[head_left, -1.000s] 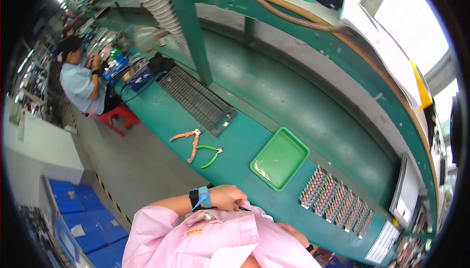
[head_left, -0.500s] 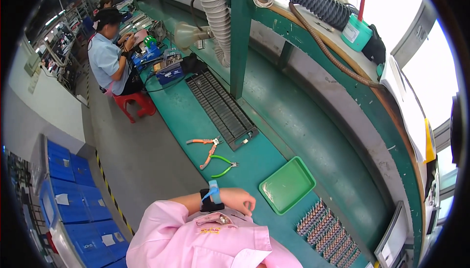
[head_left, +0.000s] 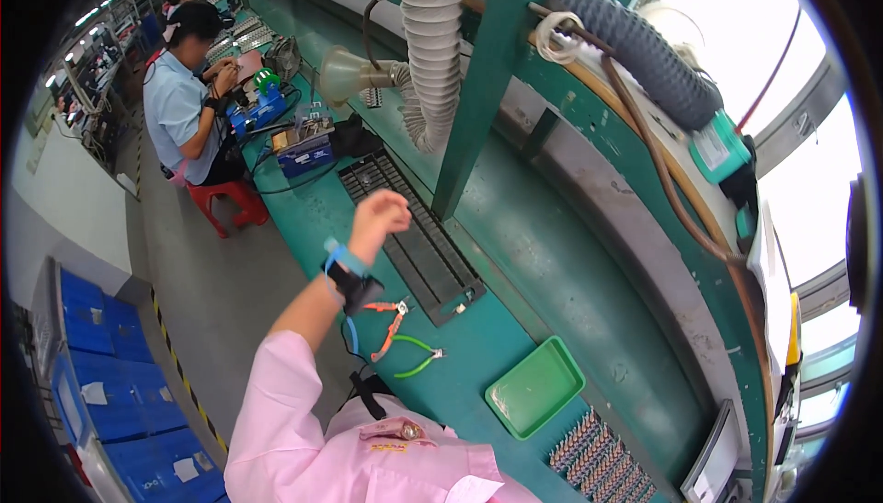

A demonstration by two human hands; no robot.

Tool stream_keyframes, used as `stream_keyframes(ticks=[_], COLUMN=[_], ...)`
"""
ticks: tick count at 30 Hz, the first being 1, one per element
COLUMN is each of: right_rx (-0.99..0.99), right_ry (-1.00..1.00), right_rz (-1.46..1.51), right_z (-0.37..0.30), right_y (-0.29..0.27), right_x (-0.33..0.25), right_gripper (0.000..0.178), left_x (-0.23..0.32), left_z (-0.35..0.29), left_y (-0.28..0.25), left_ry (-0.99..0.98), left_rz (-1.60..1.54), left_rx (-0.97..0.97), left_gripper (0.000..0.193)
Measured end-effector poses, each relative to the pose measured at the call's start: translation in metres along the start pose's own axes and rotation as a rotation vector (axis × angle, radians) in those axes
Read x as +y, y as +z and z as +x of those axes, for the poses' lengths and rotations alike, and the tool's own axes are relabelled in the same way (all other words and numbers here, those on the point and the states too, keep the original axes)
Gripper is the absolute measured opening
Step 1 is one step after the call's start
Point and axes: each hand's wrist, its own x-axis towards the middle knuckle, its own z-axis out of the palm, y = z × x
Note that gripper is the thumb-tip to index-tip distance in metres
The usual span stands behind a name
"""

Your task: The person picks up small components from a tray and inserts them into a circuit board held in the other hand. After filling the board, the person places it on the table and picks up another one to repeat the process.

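Observation:
My left hand (head_left: 379,218) hangs over the black slotted rack (head_left: 425,268), its fingers curled in; whether anything is inside them is hidden. A dark band and a blue strap (head_left: 345,259) with a cord circle that wrist. Orange-handled pliers (head_left: 394,330) and green-handled cutters (head_left: 420,357) lie on the green bench just below the rack's near end. My right hand is out of view.
A green tray (head_left: 536,387) stands on the bench, with rows of small copper-coloured parts (head_left: 602,462) nearer me. A green post (head_left: 487,89) and a grey duct hose (head_left: 430,34) rise beyond the rack. Farther left, a co-worker (head_left: 179,103) sits on a red stool (head_left: 225,204).
My left hand has moved forward and left, from beside the green tray to above the black rack, and the forearm has stretched out. The whole view has shifted slightly.

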Motion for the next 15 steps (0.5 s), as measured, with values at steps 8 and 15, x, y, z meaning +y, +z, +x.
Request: stream_keyframes(ticks=[8, 15], right_rx=[0.136, 0.296], right_ry=[0.110, 0.175], right_rz=[-0.025, -0.125], right_z=[0.034, 0.074], right_y=[0.007, -0.048], right_x=[-0.041, -0.090], right_gripper=[0.032, 0.032], left_x=[-0.038, -0.095], left_z=[0.229, 0.342], left_y=[-0.093, -0.132], left_ry=[-0.257, -0.212], left_rz=[0.298, 0.816], left_rx=[0.199, 0.669], left_gripper=[0.021, 0.039])
